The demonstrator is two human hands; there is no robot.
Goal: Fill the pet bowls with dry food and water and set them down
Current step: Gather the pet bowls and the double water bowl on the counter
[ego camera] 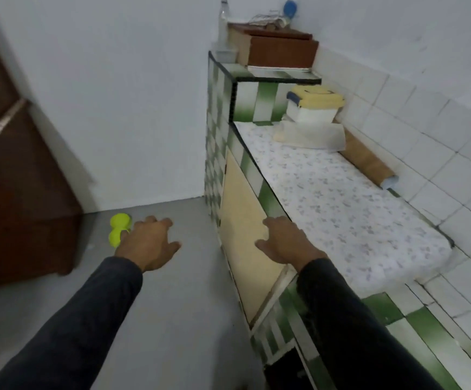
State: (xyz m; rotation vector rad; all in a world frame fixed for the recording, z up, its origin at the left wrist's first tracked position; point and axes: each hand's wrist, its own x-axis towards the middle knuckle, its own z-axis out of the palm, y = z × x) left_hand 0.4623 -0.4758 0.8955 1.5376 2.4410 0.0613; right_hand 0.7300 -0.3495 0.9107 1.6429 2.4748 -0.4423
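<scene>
While both hands are held out with fingers spread and nothing gripped, the left hand (148, 243) is seen low left of centre, partly covering a glossy yellow-green double pet bowl (118, 229) on the smooth grey floor (172, 305). The right hand (285, 243) is seen at the green-and-white tiled edge of the speckled tabletop (341, 198), whose near stretch is bare.

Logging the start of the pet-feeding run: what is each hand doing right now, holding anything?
Left hand: open, fingers spread, holding nothing, above the floor by the yellow-green bowl.
Right hand: open, empty.
</scene>
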